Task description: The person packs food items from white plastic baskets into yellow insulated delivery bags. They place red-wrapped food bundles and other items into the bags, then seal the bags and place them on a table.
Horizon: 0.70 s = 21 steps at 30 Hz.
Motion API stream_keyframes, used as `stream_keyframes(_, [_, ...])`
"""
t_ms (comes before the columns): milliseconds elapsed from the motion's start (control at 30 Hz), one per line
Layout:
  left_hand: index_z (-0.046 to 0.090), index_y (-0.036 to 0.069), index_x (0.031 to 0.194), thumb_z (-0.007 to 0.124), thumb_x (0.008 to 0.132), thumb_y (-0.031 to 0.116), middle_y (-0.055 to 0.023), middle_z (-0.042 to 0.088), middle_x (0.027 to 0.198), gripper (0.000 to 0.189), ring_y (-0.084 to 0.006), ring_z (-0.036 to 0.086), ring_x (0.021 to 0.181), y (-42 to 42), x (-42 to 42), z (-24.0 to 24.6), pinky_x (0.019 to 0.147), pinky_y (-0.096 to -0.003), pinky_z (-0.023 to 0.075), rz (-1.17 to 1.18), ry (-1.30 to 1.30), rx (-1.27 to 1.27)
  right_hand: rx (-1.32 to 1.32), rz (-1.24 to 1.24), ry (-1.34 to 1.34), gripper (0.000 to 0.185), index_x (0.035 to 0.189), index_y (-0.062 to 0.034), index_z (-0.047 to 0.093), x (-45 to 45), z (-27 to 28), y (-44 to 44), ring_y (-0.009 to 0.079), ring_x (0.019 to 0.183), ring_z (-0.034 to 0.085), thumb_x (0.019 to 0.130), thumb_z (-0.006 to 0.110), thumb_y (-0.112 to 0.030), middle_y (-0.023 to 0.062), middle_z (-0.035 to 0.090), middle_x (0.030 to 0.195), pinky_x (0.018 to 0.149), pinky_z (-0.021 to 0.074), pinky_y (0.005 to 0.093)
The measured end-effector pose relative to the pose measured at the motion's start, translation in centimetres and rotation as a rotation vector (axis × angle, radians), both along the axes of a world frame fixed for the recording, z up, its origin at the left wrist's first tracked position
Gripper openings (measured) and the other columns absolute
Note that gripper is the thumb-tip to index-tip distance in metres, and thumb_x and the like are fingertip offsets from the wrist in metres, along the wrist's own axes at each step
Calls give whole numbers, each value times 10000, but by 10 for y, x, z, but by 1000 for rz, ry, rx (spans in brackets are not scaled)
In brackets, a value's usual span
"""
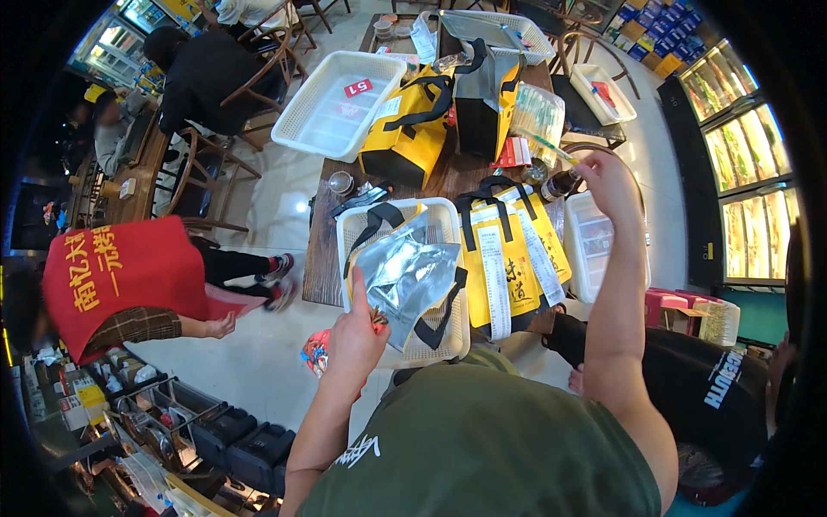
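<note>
My left hand (359, 336) grips a red printed packet (316, 352); brown stick-like ends show beside the thumb. Its index finger stretches along the near left rim of an open insulated bag (413, 265) with a silver lining and black handles. That bag stands in a white plastic basket (460, 323). Off to the right, my right hand (607, 181) pinches a slim wrapped pair of chopsticks (549, 143), raised above a dark bottle (559, 185). A clear pack of similar chopsticks (537, 110) lies just beyond.
Two yellow bags (497, 265) with receipts lie right of the basket. Farther back on the wooden table (320, 258) stand yellow-and-black bags (407, 142) and a white bin (323, 110). A person in a red vest (129, 278) is at left, another in black (698, 394) at right.
</note>
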<state>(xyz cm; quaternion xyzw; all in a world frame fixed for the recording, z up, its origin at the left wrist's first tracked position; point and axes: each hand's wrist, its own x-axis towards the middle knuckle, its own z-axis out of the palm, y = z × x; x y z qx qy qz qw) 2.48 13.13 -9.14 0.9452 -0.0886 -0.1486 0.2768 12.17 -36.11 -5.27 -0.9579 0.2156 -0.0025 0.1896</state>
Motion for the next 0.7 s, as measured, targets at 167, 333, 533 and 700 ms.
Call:
stream_keyframes(167, [110,54,1687,725,849,68,-165,681,783,1041,-374,692,703,11,1,-9,646,-458,534,-36,12,-80,247,668,-178,192,1008,-75,795,-74,113,110,273,843,704,900,789,-233,86,745,884,798,555,404])
stream_keyframes(333, [133,53,1684,708,862,50,-205,656,744,1003,-395,689,694,22,-2,-14,641,-469,533,-76,-56,-153,-176,969,-107,570,1141,-61,684,-24,61,242,321,1029,706,767,882,-442,101,693,1054,858,590,442])
stream_keyframes(533, [239,83,1666,745,917,126,-247,702,845,905,-397,720,774,37,4,-26,682,-464,555,-100,-127,-129,15,588,-203,782,1209,23,533,-23,-21,262,403,1034,716,735,932,-454,195,668,1151,892,601,459])
stream_keyframes(700, [572,74,1494,739,997,171,-117,736,858,533,-162,642,673,72,1,42,626,-325,519,-39,-176,-482,177,561,-70,563,1214,3,507,-28,-50,260,434,946,725,855,823,-293,237,718,1023,845,586,508])
